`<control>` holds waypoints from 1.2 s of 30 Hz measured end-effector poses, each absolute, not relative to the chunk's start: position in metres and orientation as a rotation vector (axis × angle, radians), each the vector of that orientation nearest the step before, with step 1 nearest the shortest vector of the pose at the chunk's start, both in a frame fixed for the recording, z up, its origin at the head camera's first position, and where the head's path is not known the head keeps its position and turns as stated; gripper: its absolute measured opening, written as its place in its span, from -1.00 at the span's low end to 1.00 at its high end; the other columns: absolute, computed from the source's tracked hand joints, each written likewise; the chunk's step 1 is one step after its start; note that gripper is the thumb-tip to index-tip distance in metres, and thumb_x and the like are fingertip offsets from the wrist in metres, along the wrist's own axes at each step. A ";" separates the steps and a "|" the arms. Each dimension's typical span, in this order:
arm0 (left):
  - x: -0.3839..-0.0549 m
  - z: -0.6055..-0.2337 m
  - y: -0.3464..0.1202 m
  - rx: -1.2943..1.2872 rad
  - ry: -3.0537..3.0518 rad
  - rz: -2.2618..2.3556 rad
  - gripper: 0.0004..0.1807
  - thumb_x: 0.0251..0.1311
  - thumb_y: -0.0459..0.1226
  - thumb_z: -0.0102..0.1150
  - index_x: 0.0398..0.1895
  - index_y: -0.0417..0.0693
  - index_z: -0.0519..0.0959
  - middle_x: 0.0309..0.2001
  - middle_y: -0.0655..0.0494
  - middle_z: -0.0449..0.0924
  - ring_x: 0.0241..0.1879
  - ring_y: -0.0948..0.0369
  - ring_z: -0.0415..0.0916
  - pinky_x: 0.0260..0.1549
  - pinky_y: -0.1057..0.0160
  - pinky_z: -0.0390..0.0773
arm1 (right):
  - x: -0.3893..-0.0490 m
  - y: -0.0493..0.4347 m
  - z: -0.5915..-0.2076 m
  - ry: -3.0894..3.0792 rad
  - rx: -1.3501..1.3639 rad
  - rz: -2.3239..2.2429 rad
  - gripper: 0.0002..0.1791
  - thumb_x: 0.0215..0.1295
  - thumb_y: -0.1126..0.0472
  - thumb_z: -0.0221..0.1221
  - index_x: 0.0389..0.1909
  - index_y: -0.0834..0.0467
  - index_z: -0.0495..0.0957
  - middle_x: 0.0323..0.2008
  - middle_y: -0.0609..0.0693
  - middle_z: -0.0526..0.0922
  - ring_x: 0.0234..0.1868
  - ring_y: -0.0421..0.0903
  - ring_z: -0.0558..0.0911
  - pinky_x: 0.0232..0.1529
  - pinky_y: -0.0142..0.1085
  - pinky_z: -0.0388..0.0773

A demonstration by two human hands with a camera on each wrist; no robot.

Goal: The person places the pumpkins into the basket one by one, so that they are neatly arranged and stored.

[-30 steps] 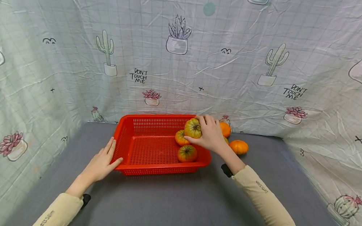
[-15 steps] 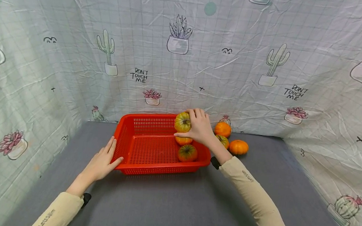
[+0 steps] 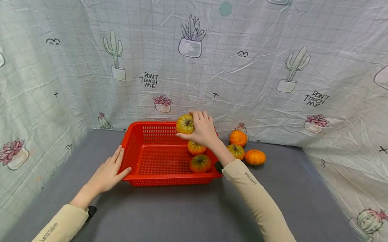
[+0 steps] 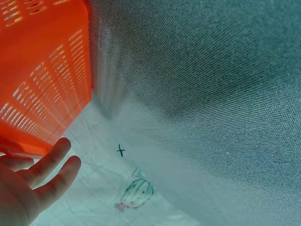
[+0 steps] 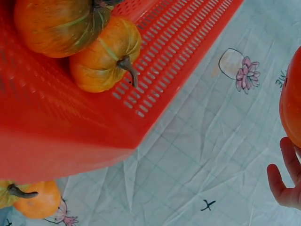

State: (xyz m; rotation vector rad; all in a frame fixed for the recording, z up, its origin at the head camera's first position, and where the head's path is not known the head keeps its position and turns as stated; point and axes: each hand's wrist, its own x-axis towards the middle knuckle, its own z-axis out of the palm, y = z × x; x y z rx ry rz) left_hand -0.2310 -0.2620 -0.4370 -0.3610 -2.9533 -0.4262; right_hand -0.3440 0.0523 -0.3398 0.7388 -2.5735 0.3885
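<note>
My right hand [image 3: 204,130] grips a small yellow-green pumpkin [image 3: 184,124], raised over the back part of the red plastic basket [image 3: 167,181]. In the right wrist view only an orange edge of this pumpkin [image 5: 292,106] shows, fingers curled against it. Two more small pumpkins sit inside at the basket's right end: an orange-yellow pumpkin [image 3: 196,147] behind, a darker orange-green pumpkin [image 3: 200,164] in front. At the basket's left front corner, my left hand [image 3: 106,173] rests against the rim with fingers extended and thumb spread along the front edge.
Right of the basket, on the grey tabletop [image 3: 177,220], lie an orange pumpkin [image 3: 238,138], a yellow-green pumpkin [image 3: 236,151] and another orange pumpkin [image 3: 255,157]. A cactus-print cloth [image 3: 254,80] hangs behind and at both sides.
My right hand has carried the pumpkin leftward and slightly up, from above the basket's right end toward its middle. The left hand has stayed at the corner.
</note>
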 end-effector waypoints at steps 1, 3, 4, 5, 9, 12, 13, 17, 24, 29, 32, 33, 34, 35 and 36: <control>-0.231 -0.437 -0.262 -0.358 -2.949 -0.432 -0.14 0.21 0.07 -0.15 0.35 -0.34 -0.14 0.39 -0.25 -0.21 0.14 -0.29 0.16 0.00 -0.25 0.25 | -0.346 0.050 -0.340 -2.582 0.736 0.393 -0.08 -0.16 -0.41 0.14 0.14 0.11 0.23 0.01 0.05 0.39 0.00 0.01 0.33 -0.10 -0.12 0.26; -0.230 -0.437 -0.262 -0.358 -2.937 -0.436 -0.14 0.20 0.05 -0.12 0.35 -0.34 -0.13 0.38 -0.26 -0.19 0.13 -0.29 0.18 -0.01 -0.25 0.26 | -0.351 0.047 -0.342 -2.596 0.730 0.405 -0.08 -0.15 -0.41 0.14 0.14 0.12 0.23 0.03 0.05 0.39 0.02 0.02 0.32 -0.08 -0.11 0.26; -0.230 -0.437 -0.263 -0.362 -2.934 -0.435 -0.14 0.20 0.04 -0.12 0.34 -0.35 -0.12 0.38 -0.27 -0.19 0.12 -0.30 0.18 -0.02 -0.25 0.27 | -0.354 0.045 -0.343 -2.602 0.729 0.412 -0.08 -0.15 -0.40 0.14 0.15 0.12 0.23 0.03 0.06 0.38 0.04 0.02 0.31 -0.08 -0.11 0.26; -0.230 -0.438 -0.263 -0.362 -2.929 -0.436 -0.15 0.20 0.04 -0.12 0.34 -0.35 -0.12 0.38 -0.27 -0.18 0.12 -0.30 0.18 -0.02 -0.24 0.27 | -0.357 0.044 -0.344 -2.607 0.727 0.420 -0.08 -0.14 -0.40 0.14 0.15 0.12 0.22 0.04 0.06 0.38 0.05 0.02 0.31 -0.07 -0.11 0.25; -0.231 -0.438 -0.263 -0.368 -2.928 -0.434 -0.15 0.21 0.05 -0.14 0.34 -0.36 -0.12 0.38 -0.27 -0.18 0.12 -0.30 0.18 -0.02 -0.24 0.28 | -0.366 0.039 -0.351 -2.627 0.723 0.440 -0.09 -0.13 -0.39 0.14 0.16 0.11 0.21 0.06 0.06 0.37 0.07 0.03 0.30 -0.06 -0.10 0.24; -0.231 -0.438 -0.263 -0.373 -2.934 -0.440 -0.15 0.22 0.06 -0.16 0.34 -0.36 -0.13 0.38 -0.27 -0.19 0.13 -0.31 0.17 -0.01 -0.24 0.26 | -0.373 0.036 -0.358 -2.650 0.719 0.433 -0.11 -0.10 -0.39 0.12 0.17 0.09 0.21 0.09 0.05 0.36 0.09 0.03 0.29 -0.03 -0.08 0.24; -0.230 -0.437 -0.264 -0.369 -2.938 -0.440 -0.15 0.22 0.07 -0.17 0.35 -0.35 -0.13 0.38 -0.26 -0.20 0.13 -0.31 0.17 0.00 -0.24 0.26 | -0.376 0.035 -0.359 -2.660 0.720 0.430 -0.11 -0.09 -0.39 0.11 0.17 0.09 0.21 0.10 0.04 0.35 0.10 0.03 0.29 -0.01 -0.07 0.23; -0.229 -0.435 -0.264 -0.363 -2.953 -0.439 -0.12 0.21 0.12 -0.20 0.35 -0.35 -0.14 0.39 -0.25 -0.21 0.15 -0.31 0.15 0.02 -0.23 0.25 | -0.382 0.030 -0.366 -2.709 0.718 0.433 -0.11 -0.08 -0.41 0.08 0.19 0.08 0.20 0.14 0.04 0.32 0.15 0.04 0.25 0.03 -0.04 0.23; -0.233 -0.435 -0.261 -0.373 -2.973 -0.436 -0.13 0.22 0.11 -0.20 0.35 -0.33 -0.15 0.39 -0.24 -0.24 0.18 -0.31 0.11 0.06 -0.24 0.21 | -0.387 0.029 -0.377 -2.797 0.683 0.413 -0.12 -0.09 -0.41 0.09 0.20 0.02 0.20 0.18 0.01 0.29 0.18 0.04 0.20 0.06 0.00 0.21; -0.233 -0.435 -0.260 -0.359 -2.978 -0.437 -0.13 0.22 0.10 -0.20 0.35 -0.33 -0.16 0.39 -0.24 -0.24 0.18 -0.32 0.11 0.05 -0.25 0.21 | -0.394 0.030 -0.386 -2.839 0.697 0.396 -0.12 -0.09 -0.42 0.08 0.21 -0.02 0.19 0.20 0.03 0.24 0.19 0.04 0.18 0.04 -0.02 0.23; -0.232 -0.435 -0.260 -0.356 -2.974 -0.441 -0.12 0.21 0.13 -0.23 0.35 -0.34 -0.15 0.39 -0.25 -0.23 0.16 -0.32 0.12 0.04 -0.25 0.22 | -0.399 0.030 -0.390 -2.876 0.691 0.360 -0.10 -0.10 -0.44 0.06 0.23 -0.03 0.18 0.19 0.07 0.22 0.22 0.04 0.15 0.07 -0.01 0.22; -0.232 -0.435 -0.260 -0.354 -2.973 -0.443 -0.11 0.21 0.14 -0.24 0.35 -0.34 -0.15 0.39 -0.25 -0.23 0.16 -0.32 0.13 0.04 -0.25 0.21 | -0.400 0.030 -0.392 -2.886 0.695 0.346 -0.08 -0.10 -0.45 0.06 0.24 -0.02 0.17 0.19 0.08 0.21 0.23 0.05 0.13 0.08 -0.01 0.22; -0.232 -0.435 -0.261 -0.353 -2.972 -0.444 -0.11 0.21 0.15 -0.24 0.35 -0.34 -0.15 0.39 -0.24 -0.23 0.16 -0.32 0.13 0.04 -0.25 0.22 | -0.402 0.029 -0.393 -2.895 0.699 0.330 -0.07 -0.11 -0.46 0.05 0.25 -0.02 0.17 0.20 0.08 0.20 0.25 0.05 0.12 0.09 -0.01 0.21; -0.232 -0.435 -0.261 -0.352 -2.971 -0.446 -0.11 0.21 0.15 -0.24 0.35 -0.34 -0.15 0.39 -0.25 -0.22 0.16 -0.32 0.13 0.04 -0.25 0.21 | -0.403 0.029 -0.395 -2.902 0.707 0.316 -0.06 -0.11 -0.46 0.05 0.26 -0.01 0.16 0.20 0.08 0.19 0.26 0.06 0.11 0.10 -0.01 0.20; -0.233 -0.436 -0.261 -0.349 -2.971 -0.446 -0.11 0.21 0.15 -0.24 0.35 -0.34 -0.15 0.39 -0.25 -0.23 0.16 -0.32 0.13 0.04 -0.25 0.21 | -0.404 0.028 -0.396 -2.907 0.720 0.301 -0.05 -0.12 -0.47 0.05 0.26 -0.01 0.17 0.20 0.07 0.19 0.26 0.06 0.11 0.11 -0.01 0.19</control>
